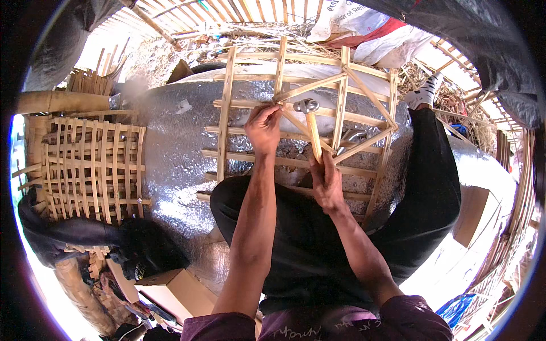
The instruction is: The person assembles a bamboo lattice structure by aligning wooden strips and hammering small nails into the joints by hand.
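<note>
A lattice frame of bamboo slats (pixel 340 113) lies in front of me, with thinner strips forming a diamond on top of it. My right hand (pixel 327 184) is wrapped round the wooden handle of a hammer (pixel 314 133). The metal hammer head is just right of the joint where two diagonal strips meet at a crossing of slats. At that joint the fingertips of my left hand (pixel 264 128) are pinched together; whatever they hold is too small to make out. Further metal tools (pixel 354 136) show between the slats, their kind unclear.
A silvery foil mat (pixel 176 142) covers the ground under the frame. To the left stands a woven bamboo panel (pixel 94 167), with a cardboard box (pixel 179 292) nearer me. My bent legs (pixel 426 176) flank the frame's near side. White and red sacks (pixel 375 34) lie at the back.
</note>
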Demonstrator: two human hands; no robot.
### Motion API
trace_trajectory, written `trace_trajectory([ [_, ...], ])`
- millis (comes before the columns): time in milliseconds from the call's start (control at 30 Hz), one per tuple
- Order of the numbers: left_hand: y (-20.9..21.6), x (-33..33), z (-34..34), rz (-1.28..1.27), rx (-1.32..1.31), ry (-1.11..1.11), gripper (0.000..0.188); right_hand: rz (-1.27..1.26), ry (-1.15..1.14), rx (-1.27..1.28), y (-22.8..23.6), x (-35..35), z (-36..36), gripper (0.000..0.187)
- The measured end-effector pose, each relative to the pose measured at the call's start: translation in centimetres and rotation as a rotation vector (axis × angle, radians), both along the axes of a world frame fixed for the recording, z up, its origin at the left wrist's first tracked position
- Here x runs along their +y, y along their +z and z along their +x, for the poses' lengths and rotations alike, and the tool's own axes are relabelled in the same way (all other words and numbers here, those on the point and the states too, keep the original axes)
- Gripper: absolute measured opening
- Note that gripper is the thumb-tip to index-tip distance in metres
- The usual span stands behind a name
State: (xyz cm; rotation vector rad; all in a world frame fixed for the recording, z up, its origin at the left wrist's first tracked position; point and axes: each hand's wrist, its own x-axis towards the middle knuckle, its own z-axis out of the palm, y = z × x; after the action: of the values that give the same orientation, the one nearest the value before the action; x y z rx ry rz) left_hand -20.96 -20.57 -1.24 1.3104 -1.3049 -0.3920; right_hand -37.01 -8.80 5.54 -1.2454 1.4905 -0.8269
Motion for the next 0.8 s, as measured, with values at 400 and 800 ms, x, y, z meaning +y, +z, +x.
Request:
trace_trajectory([
  [400, 0.4, 0.1, -0.1, 0.020, -0.022, -0.021, 0.014, -0.371, -0.002, 0.065, -0.8, -0.2, 0.9, 0.035],
  [800, 0.3, 0.2, -0.1, 0.057, -0.064, -0.024, 0.014, -0.370, 0.004, 0.058, -0.2, -1.0, 1.2, 0.034],
])
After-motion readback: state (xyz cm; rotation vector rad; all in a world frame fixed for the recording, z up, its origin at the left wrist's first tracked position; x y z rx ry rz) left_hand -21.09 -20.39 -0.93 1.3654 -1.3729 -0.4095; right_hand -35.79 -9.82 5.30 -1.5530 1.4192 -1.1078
